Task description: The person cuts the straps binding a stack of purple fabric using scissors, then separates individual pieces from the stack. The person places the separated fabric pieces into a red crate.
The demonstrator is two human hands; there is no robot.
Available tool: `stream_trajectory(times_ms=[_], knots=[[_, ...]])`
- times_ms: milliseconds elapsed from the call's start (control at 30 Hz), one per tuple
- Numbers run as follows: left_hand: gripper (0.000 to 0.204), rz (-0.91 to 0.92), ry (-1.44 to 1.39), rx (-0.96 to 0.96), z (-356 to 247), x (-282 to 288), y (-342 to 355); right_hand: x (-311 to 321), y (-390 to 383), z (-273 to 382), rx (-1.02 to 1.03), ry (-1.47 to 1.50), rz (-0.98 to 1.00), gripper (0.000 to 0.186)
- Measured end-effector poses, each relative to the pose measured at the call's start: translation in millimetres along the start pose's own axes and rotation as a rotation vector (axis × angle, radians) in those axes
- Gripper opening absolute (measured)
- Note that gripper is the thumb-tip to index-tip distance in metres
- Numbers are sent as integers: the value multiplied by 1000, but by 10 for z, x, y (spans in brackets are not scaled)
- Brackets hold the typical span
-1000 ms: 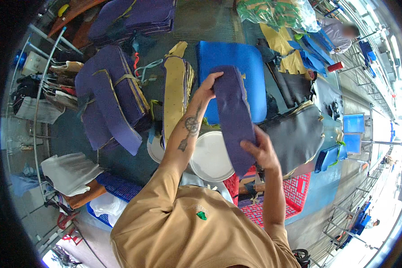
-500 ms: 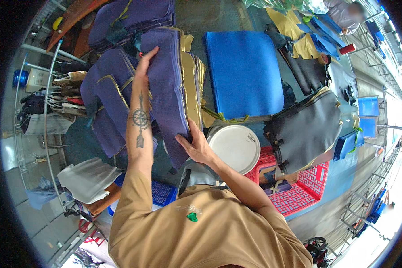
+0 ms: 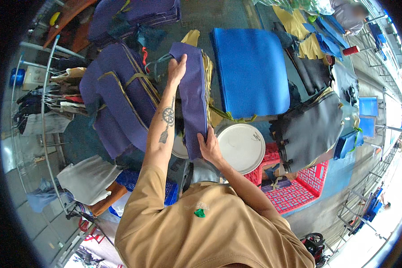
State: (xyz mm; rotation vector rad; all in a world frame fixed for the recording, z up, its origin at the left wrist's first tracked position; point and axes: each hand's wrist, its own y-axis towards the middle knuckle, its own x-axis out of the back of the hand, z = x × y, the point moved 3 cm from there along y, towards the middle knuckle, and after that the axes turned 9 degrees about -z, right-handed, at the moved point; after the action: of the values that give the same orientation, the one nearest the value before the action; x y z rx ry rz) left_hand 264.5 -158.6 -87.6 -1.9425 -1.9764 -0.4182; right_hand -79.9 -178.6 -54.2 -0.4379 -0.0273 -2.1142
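Note:
A narrow stack of purple sheets with yellowish backs (image 3: 193,100) stands tilted between my two hands, its layered edge toward the right. My left hand (image 3: 177,70) grips its far end from the left. At the near end my right hand (image 3: 211,146) holds the right-hand edge, thumb on the purple face. Left of my left forearm lie more purple sheet stacks (image 3: 116,96), some tied with yellowish strips. A thin red strip (image 3: 144,59) lies beyond them. Close to my right hand is a round white lid (image 3: 241,149); a second pale round thing is mostly hidden behind my left forearm.
A flat stack of blue sheets (image 3: 251,73) lies to the right, with black sheets (image 3: 308,129) beyond it. A red plastic crate (image 3: 301,192) sits at the near right. On the left stands a metal rack (image 3: 47,102). Another person (image 3: 346,18) is at the far right.
Both hands have moved right, bringing the purple stack with them. It has turned more onto its edge and shows a narrower face. The red strip and more of the left stacks are now uncovered.

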Motion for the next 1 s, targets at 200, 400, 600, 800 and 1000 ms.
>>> stream_trajectory(times_ms=[200,400,600,800,1000], knots=[[76,-260,355,-203,224,-156,108,29,-83,121,21,-362,33,62],[90,-386,301,-317,336,62,105,43,-61,225,2,-460,106,65],[64,23,543,-755,-917,548,-1540,111,-27,-40,-70,-364,28,65],[70,139,648,-725,-314,429,-1935,307,101,477,80,-757,87,61],[52,303,-72,-465,51,596,-1564,102,395,1270,751,-198,-61,27]])
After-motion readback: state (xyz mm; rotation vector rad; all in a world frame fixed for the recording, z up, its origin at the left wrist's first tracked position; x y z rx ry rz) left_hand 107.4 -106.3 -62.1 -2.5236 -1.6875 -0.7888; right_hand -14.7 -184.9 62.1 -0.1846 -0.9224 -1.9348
